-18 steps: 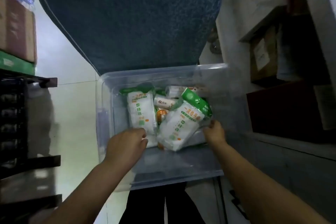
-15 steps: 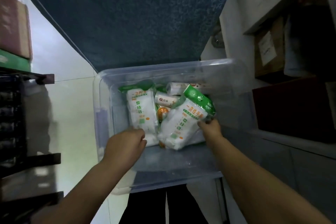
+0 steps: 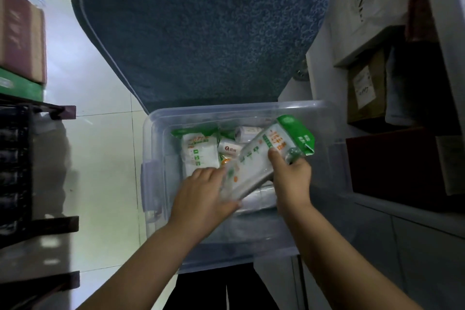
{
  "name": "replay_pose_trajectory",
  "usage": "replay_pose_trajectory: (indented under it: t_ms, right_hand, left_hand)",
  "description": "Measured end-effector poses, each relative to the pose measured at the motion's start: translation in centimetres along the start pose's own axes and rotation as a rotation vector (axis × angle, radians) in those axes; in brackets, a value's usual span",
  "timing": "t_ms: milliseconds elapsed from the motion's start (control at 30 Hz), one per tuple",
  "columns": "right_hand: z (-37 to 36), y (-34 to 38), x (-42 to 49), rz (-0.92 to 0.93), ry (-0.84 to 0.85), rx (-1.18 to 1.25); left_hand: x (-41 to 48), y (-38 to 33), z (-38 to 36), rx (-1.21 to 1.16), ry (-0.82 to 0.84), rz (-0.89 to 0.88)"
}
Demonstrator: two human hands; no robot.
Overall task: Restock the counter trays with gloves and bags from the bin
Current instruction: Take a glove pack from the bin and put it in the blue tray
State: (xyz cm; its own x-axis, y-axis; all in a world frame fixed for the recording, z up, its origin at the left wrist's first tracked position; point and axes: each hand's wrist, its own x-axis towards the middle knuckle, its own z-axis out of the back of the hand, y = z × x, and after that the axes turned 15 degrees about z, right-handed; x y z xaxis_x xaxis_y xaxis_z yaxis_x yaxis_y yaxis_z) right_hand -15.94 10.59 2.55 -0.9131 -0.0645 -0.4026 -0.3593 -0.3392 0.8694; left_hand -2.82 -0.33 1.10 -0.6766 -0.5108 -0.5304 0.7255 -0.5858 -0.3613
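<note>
i see a clear plastic bin (image 3: 334, 171) with rounded corners, soft glossy packs inside. my right hand (image 3: 289, 178) is closed around a flat white-and-green glove pack (image 3: 264, 158), thumb on its face, lifted over the bin's right half. its long axis runs diagonally, green header toward the bin's far right corner, low end at my left hand (image 3: 201, 194), whose fingers curl against that end. a second pack (image 3: 198, 153) lies in the bin's far left, small rolls (image 3: 229, 148) beside it.
</note>
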Motion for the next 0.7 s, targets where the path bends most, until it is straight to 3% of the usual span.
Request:
replay_pose_trajectory:
  t_ms: [133,267,400,500,600,700]
  right_hand:
    - [-1.1,5.5,-1.7,0.039,0.121,0.224]
    - [-1.3,9.3,-2.3,0.159,0.322,0.292]
    - [0.0,8.5,-1.0,0.303,0.234,0.105]
    - [-0.4,3.9,-0.2,0.141,0.255,-0.095]
    - [-3.4,-2.1,-0.5,-0.037,0.415,-0.265]
    - [-7.1,-7.9,-0.6,-0.039,0.497,-0.464]
  left_hand:
    - [-0.2,-2.7,2.3,-0.027,-0.164,-0.002]
    - [0.1,-1.4,6.6,-0.019,-0.373,0.047]
    - [0.1,2.7,9.8,-0.048,-0.44,0.189]
    - [-0.3,5.9,10.5,-0.124,-0.45,0.313]
    - [-0.9,8.5,9.6,-0.236,-0.399,0.417]
    - [-1.3,10.4,8.3,-0.359,-0.34,0.48]
